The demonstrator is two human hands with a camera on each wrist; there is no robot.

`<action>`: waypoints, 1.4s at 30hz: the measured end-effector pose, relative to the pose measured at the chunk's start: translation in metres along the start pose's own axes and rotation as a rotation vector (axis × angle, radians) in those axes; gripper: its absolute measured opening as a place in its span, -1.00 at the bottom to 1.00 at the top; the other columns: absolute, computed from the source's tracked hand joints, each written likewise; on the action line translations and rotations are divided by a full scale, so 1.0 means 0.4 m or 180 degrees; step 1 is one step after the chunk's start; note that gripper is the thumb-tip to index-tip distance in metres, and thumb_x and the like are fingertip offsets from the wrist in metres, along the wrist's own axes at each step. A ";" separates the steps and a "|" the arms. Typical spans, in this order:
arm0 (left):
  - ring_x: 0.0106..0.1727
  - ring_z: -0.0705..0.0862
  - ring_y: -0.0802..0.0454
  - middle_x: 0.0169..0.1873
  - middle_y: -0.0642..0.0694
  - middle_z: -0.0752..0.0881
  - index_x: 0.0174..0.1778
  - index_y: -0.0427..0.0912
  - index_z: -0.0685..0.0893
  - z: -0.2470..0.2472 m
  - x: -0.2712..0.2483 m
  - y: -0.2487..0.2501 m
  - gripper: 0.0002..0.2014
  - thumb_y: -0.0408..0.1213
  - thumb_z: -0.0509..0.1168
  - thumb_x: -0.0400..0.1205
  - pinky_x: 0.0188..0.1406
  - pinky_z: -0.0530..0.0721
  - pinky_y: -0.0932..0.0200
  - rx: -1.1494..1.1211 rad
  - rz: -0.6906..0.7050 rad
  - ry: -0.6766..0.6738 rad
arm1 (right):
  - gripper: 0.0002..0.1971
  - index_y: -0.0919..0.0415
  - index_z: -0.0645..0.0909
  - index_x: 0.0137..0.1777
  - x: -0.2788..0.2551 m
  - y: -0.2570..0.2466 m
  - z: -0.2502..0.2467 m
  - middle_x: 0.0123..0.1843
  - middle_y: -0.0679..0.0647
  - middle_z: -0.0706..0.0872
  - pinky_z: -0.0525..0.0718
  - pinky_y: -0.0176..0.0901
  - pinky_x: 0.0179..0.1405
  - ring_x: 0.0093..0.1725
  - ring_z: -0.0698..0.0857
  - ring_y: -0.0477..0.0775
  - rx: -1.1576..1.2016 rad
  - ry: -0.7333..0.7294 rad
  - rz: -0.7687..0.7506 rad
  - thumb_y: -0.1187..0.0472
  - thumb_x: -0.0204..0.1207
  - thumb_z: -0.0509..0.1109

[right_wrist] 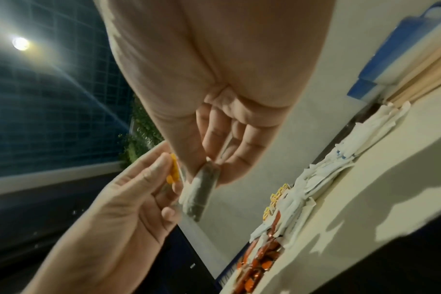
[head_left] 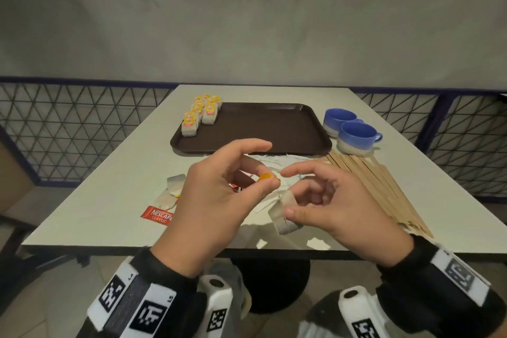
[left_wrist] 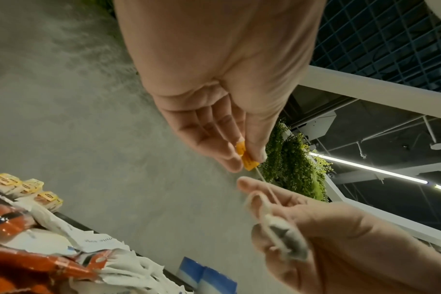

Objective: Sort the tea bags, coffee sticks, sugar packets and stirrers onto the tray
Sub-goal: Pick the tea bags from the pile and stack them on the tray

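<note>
I've got one tea bag [head_left: 284,215] up off the table between both hands, over the near edge: my right hand [head_left: 337,206] pinches the bag itself between thumb and fingers, and my left hand [head_left: 219,195] pinches its yellow tag [head_left: 269,179] at the fingertips, with the string [left_wrist: 263,180] running between them. In the left wrist view the string looks looped around the bag, so I judge I'm tidying it before it goes down. The brown tray [head_left: 274,129] sits toward the far edge of the table [head_left: 115,173], and its far left corner already carries a neat double row of tea bags [head_left: 201,114] with their yellow tags up; the rest of the tray is bare. So the tea is well under way, and nothing else has started, as far as I can see. Still loose on the table: a couple more tea bags [head_left: 171,191] near the left of the pile, a red Nescafe coffee stick [head_left: 157,215] by the near edge with more red sticks under my left hand, white sugar packets [head_left: 274,160] just in front of the tray, and the wooden stirrers [head_left: 384,189] fanned along the right side. Two blue cups [head_left: 354,132] stand beside the tray's right edge, touching nothing I need. Most of the sorting is still ahead of me.
</note>
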State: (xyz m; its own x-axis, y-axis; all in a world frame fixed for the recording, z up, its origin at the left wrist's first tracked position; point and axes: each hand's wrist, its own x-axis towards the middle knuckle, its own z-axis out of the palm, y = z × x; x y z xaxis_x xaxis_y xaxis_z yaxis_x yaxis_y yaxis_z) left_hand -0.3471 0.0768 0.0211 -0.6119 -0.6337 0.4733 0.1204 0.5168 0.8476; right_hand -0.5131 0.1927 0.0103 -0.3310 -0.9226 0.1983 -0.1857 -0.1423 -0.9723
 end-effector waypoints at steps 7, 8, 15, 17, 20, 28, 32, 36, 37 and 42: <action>-0.27 0.76 0.09 -0.17 0.02 0.88 0.19 0.21 0.76 0.000 0.003 -0.009 -0.62 -0.35 0.57 0.58 -0.23 0.73 0.07 -0.0064 -0.0182 -0.0192 | -0.49 0.24 0.73 0.25 -0.024 -0.009 -0.010 -0.04 0.39 0.81 0.84 -0.06 -0.16 -0.12 0.81 0.25 0.0920 -0.0396 0.0323 0.49 0.27 0.61; -0.27 0.75 0.09 -0.16 0.00 0.88 0.20 0.17 0.76 -0.001 0.003 -0.009 -0.62 -0.38 0.55 0.59 -0.24 0.71 0.13 -0.0168 -0.0211 -0.0215 | -0.49 0.24 0.73 0.25 -0.025 -0.007 -0.011 -0.05 0.37 0.81 0.83 -0.07 -0.17 -0.14 0.81 0.22 0.1062 -0.0422 0.0349 0.48 0.26 0.61; -0.13 0.83 0.01 -0.10 -0.04 0.89 0.17 0.04 0.76 0.009 -0.004 -0.027 -0.61 -0.50 0.57 0.55 -0.08 0.81 0.09 -0.0451 -0.0398 -0.0220 | -0.53 0.23 0.77 0.19 -0.028 -0.011 -0.009 -0.01 0.37 0.79 0.84 -0.04 -0.18 -0.17 0.83 0.22 0.1406 -0.0385 0.0386 0.51 0.25 0.58; -0.19 0.81 0.03 -0.17 -0.05 0.85 0.14 0.05 0.74 0.019 -0.010 -0.033 -0.61 -0.50 0.59 0.53 -0.07 0.81 0.08 -0.0444 -0.0406 -0.0070 | -0.57 0.23 0.78 0.13 -0.026 -0.009 -0.007 -0.01 0.35 0.80 0.84 -0.06 -0.20 -0.17 0.82 0.21 0.1368 -0.0281 0.0316 0.52 0.25 0.56; -0.21 0.78 0.05 -0.20 -0.05 0.82 0.09 0.11 0.74 0.032 -0.020 -0.040 -0.60 -0.48 0.59 0.52 -0.11 0.75 0.10 -0.0490 -0.0409 0.0077 | -0.66 0.28 0.80 0.00 -0.024 -0.007 -0.004 0.02 0.35 0.79 0.85 -0.10 -0.23 -0.24 0.79 0.20 0.1262 -0.0140 0.0254 0.49 0.20 0.58; -0.07 0.86 -0.08 -0.17 -0.13 0.87 0.00 -0.02 0.82 0.042 -0.029 -0.039 -0.75 -0.50 0.52 0.59 0.06 0.85 -0.05 -0.0787 -0.0496 0.0132 | -0.80 0.30 0.83 -0.13 -0.024 0.004 0.006 -0.10 0.34 0.82 0.82 -0.02 -0.19 -0.20 0.79 0.27 0.0753 0.0343 -0.0064 0.39 0.22 0.60; -0.10 0.86 -0.01 -0.17 -0.15 0.87 0.08 -0.13 0.81 0.044 -0.035 -0.029 -0.77 -0.31 0.57 0.52 -0.01 0.83 0.11 -0.1126 -0.0539 0.0206 | -0.80 0.38 0.79 -0.10 -0.023 0.005 0.016 -0.14 0.27 0.84 0.83 -0.07 -0.18 -0.24 0.80 0.19 0.0339 0.0582 -0.0300 0.49 0.27 0.62; -0.15 0.84 0.03 -0.15 -0.15 0.86 0.11 -0.09 0.76 0.052 -0.043 -0.030 -0.67 -0.44 0.62 0.49 -0.11 0.77 0.23 -0.0918 -0.0379 0.0261 | -0.79 0.37 0.77 -0.07 -0.026 0.006 0.025 -0.12 0.25 0.84 0.82 0.04 -0.17 -0.24 0.82 0.33 0.0093 0.0554 -0.0402 0.60 0.37 0.58; -0.14 0.84 0.03 -0.16 -0.13 0.86 0.10 -0.06 0.76 0.054 -0.045 -0.030 -0.68 -0.46 0.61 0.51 -0.11 0.78 0.22 -0.0845 -0.0340 0.0315 | -0.79 0.33 0.77 -0.08 -0.026 0.007 0.029 -0.10 0.25 0.84 0.81 0.13 -0.13 -0.20 0.82 0.39 0.0009 0.0531 -0.0398 0.60 0.38 0.58; -0.13 0.84 -0.05 -0.20 -0.07 0.84 0.01 0.02 0.77 0.062 -0.054 -0.025 -0.73 -0.43 0.59 0.54 -0.07 0.87 -0.23 -0.0769 -0.0167 0.0669 | -0.84 0.08 0.78 -0.10 -0.034 -0.011 0.032 -0.12 -0.02 0.82 0.81 -0.09 -0.08 -0.12 0.79 -0.04 -0.0708 0.0978 -0.0428 0.38 0.47 0.58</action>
State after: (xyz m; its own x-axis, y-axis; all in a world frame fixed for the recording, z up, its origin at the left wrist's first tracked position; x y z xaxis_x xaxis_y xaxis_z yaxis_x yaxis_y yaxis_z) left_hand -0.3542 0.0995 -0.0037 -0.4504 -0.7738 0.4453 0.2905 0.3445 0.8927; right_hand -0.4957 0.2014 0.0104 -0.5451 -0.7460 0.3825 -0.4309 -0.1421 -0.8912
